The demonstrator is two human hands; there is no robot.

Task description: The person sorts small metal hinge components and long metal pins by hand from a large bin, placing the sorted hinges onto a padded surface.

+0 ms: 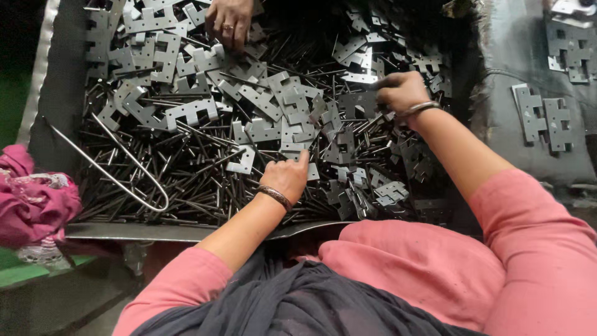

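A shallow metal tray (186,231) carries a heap of thin dark steel pins (186,186) with flat notched metal plates (261,102) and a bent wire loop (124,171) on top

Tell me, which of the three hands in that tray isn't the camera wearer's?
The hand at the top edge, wearing a ring. It reaches in from the far side; the left hand and right hand extend from pink sleeves.

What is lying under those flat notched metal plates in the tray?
Under the notched plates lies a bed of thin dark metal rods. The tray bottom beneath them is covered and cannot be seen.
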